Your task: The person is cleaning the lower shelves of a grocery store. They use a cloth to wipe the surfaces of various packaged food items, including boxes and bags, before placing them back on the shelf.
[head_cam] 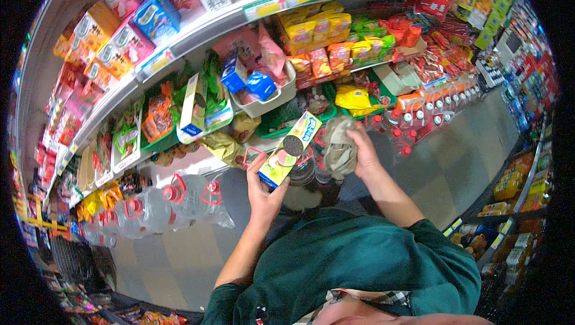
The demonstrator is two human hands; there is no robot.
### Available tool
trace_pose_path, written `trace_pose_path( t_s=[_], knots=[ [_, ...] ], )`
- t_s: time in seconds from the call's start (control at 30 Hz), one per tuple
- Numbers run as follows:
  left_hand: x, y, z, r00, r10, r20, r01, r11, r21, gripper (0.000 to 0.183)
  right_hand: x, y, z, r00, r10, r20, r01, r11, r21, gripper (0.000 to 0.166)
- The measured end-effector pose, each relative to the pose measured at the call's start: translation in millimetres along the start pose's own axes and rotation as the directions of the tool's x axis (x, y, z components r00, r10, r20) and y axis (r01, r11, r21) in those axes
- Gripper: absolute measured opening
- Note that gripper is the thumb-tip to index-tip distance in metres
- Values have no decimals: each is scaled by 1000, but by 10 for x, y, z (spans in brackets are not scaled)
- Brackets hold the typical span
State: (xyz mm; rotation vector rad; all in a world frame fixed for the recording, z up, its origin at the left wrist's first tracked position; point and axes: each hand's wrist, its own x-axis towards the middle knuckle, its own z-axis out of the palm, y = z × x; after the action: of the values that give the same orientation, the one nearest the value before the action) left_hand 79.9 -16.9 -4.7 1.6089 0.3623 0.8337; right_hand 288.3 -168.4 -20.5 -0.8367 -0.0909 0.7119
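Note:
My left hand [265, 190] grips the lower end of a yellow and blue sandwich-cookie box [291, 152], which is tilted with its printed front facing up. To its right, my right hand [366, 152] holds a crumpled grey-brown cloth [340, 147], close to the box but apart from it. A similar long cookie box [193, 105] lies on packets in a tray at the shelf. Two small blue boxes [247, 80] rest in a light plastic basket [265, 107] beyond my hands.
Shelves of snack packets [314, 28] and boxed goods [157, 15] curve around in front. Large water bottles with red handles [188, 199] stand on the floor at the left. Drink bottles in packs [426, 109] stand at the right. Another shelf [512, 208] is at the far right.

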Motion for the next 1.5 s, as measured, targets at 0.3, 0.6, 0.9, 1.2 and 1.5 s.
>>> trace_pose_path(
  t_s=[0.3,0.6,0.9,1.2,1.5],
  knots=[
    [-99,-388,-106,985,-107,134,77,975,210,70,-405,11,1230,473,-251,845,879,66,-472,43],
    [-109,-20,-190,997,-79,1,78,975,-206,69,112,-29,1049,553,-432,712,694,-235,-681,35],
    [-116,-149,-334,999,-16,-33,28,917,398,66,-423,307,1358,254,-201,946,950,-132,-283,39],
    [-7,120,-382,985,90,-149,-110,986,-126,65,-34,1,1182,484,-414,771,793,-165,-586,44],
    [102,150,-451,962,245,-117,-216,951,221,66,-115,55,1346,342,-275,899,890,-213,-404,44]
  ],
)
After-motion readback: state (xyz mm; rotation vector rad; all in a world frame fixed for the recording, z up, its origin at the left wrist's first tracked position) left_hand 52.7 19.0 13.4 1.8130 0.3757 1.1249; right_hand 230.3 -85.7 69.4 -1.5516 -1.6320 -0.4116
